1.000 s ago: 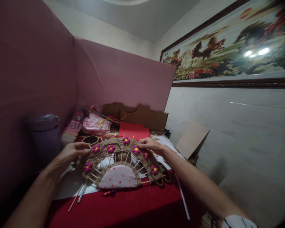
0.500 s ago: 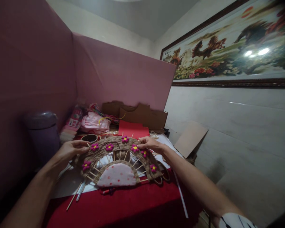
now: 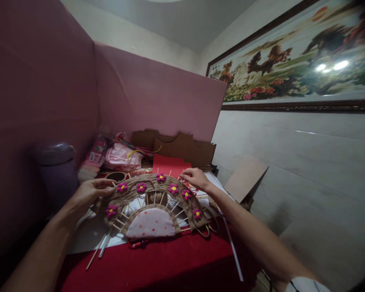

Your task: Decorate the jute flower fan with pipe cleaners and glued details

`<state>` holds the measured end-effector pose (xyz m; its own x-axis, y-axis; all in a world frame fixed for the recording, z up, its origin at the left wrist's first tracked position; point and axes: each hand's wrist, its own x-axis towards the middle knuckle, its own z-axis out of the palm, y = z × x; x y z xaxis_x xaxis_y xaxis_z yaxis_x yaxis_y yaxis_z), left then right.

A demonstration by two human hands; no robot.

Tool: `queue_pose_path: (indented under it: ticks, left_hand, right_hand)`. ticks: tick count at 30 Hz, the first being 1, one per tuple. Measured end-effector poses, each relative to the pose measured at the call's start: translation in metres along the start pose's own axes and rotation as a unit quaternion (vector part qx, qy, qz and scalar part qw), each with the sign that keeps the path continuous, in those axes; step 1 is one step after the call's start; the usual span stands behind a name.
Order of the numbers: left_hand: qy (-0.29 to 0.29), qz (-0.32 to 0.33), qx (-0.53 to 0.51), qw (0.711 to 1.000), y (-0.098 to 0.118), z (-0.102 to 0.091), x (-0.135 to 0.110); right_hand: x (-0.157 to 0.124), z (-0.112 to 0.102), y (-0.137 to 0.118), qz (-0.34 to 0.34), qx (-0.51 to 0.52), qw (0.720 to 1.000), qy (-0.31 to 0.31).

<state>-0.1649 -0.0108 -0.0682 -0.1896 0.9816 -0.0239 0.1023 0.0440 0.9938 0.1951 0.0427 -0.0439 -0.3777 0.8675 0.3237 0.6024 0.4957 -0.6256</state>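
A red cloth (image 3: 170,267) is covering the front of the surface, with a white sheet (image 3: 82,241) lying over part of it. Pink panels (image 3: 158,93) are enclosing the left and back, and a framed horse picture (image 3: 267,73) is hanging on the pale right wall. A fan-shaped piece (image 3: 153,184) is sitting over the surface's front, between both hands. The left hand's (image 3: 93,192) fingers are pinching its upper left edge; the right hand's (image 3: 196,179) fingers are curling near a stick tip at the upper right, and I cannot tell whether they are grasping it. Seven magenta flowers with yellow centres are dotting a coarse, fibrous twine band. Thin wooden spokes are radiating from one half-round patch (image 3: 151,224) of spotted whitish fabric. Behind, jagged brown cardboard (image 3: 185,150) is standing upright.
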Motion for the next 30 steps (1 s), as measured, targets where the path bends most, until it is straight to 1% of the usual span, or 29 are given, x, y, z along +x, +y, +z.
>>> queue_pose_path:
  ticks: [2,3,6,7,8,13,16,24,27,30]
  left_hand:
    - [-0.016,0.009,-0.012,1.000,-0.001,-0.001,0.001]
    - [-0.021,0.010,-0.015,1.000,-0.002,-0.001,0.002]
    - [-0.028,0.007,-0.012,1.000,-0.004,-0.002,0.005]
    - [-0.030,0.007,-0.016,0.999,-0.004,-0.002,0.005]
    - [-0.030,0.008,-0.020,0.999,-0.004,-0.002,0.005]
    - [-0.015,0.006,-0.025,1.000,-0.001,0.000,0.002]
    - [-0.015,0.008,-0.033,0.999,-0.002,0.000,0.002]
    - [-0.013,0.006,-0.044,0.999,-0.002,-0.001,0.003]
    - [-0.011,0.013,-0.043,0.999,0.000,0.000,0.002]
    - [-0.005,0.005,-0.041,0.999,0.002,0.001,0.001]
  right_hand:
    - [-0.006,0.002,-0.005,-0.038,-0.035,0.997,0.050]
    - [-0.010,0.005,-0.008,-0.075,-0.062,0.994,0.056]
    - [-0.017,0.014,-0.015,-0.196,-0.161,0.967,0.034]
    - [-0.018,0.017,-0.017,-0.220,-0.186,0.957,0.027]
    - [-0.018,0.019,-0.017,-0.230,-0.202,0.952,0.026]
    - [-0.013,0.023,-0.017,-0.238,-0.247,0.939,0.030]
    - [-0.011,0.023,-0.017,-0.235,-0.263,0.935,0.020]
    - [-0.010,0.022,-0.020,-0.241,-0.249,0.938,0.015]
    - [-0.009,0.023,-0.019,-0.242,-0.256,0.936,0.007]
    - [-0.008,0.022,-0.020,-0.240,-0.256,0.937,-0.005]
